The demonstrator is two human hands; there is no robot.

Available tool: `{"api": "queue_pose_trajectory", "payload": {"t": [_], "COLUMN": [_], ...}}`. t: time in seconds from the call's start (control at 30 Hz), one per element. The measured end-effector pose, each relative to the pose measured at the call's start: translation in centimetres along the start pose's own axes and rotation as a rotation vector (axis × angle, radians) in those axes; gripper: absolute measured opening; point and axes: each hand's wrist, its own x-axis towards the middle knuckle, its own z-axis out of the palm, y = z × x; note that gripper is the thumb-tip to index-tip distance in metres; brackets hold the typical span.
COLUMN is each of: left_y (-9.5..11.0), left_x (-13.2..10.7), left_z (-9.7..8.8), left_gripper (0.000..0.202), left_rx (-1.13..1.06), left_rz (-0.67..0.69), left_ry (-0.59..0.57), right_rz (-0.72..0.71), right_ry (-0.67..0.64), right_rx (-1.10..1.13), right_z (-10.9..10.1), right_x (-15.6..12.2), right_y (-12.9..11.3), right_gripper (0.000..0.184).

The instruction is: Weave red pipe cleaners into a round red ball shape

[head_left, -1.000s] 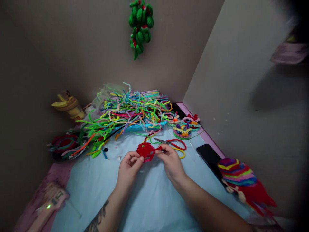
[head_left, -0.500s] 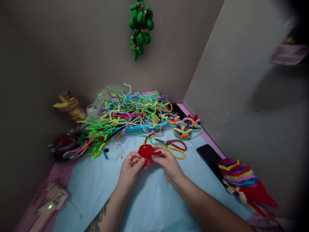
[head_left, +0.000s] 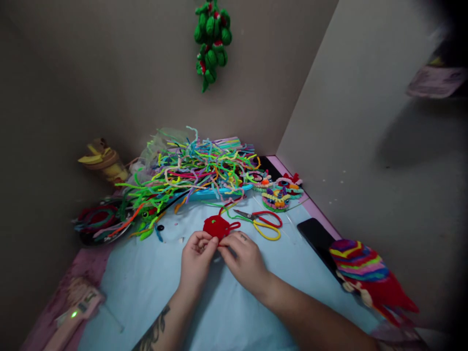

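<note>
- My left hand pinches the lower left edge of the red piece, thumb and fingertips closed on it.
- My right hand meets it from the other side, fingers curled narrow and gripping the lower right edge of the same piece.
- The red piece sits just above my fingertips, over the blue mat, with a small red loop sticking out to its right.
- The scissors, with red and yellow handles, lie on the mat just right of the red piece, not touching my hands.
- A tangled pile of pipe cleaners spreads across the back of the mat, well beyond my hands.
- Finished colourful pieces sit near the right back corner.
- A black phone lies at the right edge of the mat.
- A glue gun with a green light rests at the left front.
</note>
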Motion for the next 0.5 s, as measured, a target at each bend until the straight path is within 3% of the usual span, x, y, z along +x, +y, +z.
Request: {"api": "queue_pose_trajectory", "payload": {"t": [0.1,0.2,0.4,0.5], "left_y": [-0.1,-0.1,0.5,0.3], "left_x": [0.0,0.2,0.5,0.6], "left_z": [0.1,0.1,0.1,-0.2], "left_gripper": [0.025,0.027,0.031,0.029], "left_rx": [-0.018,-0.077,-0.110,-0.081], "left_rz": [-0.003,-0.027,-0.062,-0.019], "left_ry": [-0.004,0.018,0.089,0.089], "right_rz": [-0.011,-0.007,-0.259,-0.203], "right_ry": [0.019,-0.032,-0.426,-0.454], "right_rx": [0.042,0.241,0.613,0.627], "right_z": [-0.1,-0.3,-0.9,-1.2], "right_x": [0.1,0.0,-0.1,0.0], "right_y": [-0.3,-1.1,-2.4,-1.6], "right_gripper": [0.015,0.013,0.013,0.012]}}
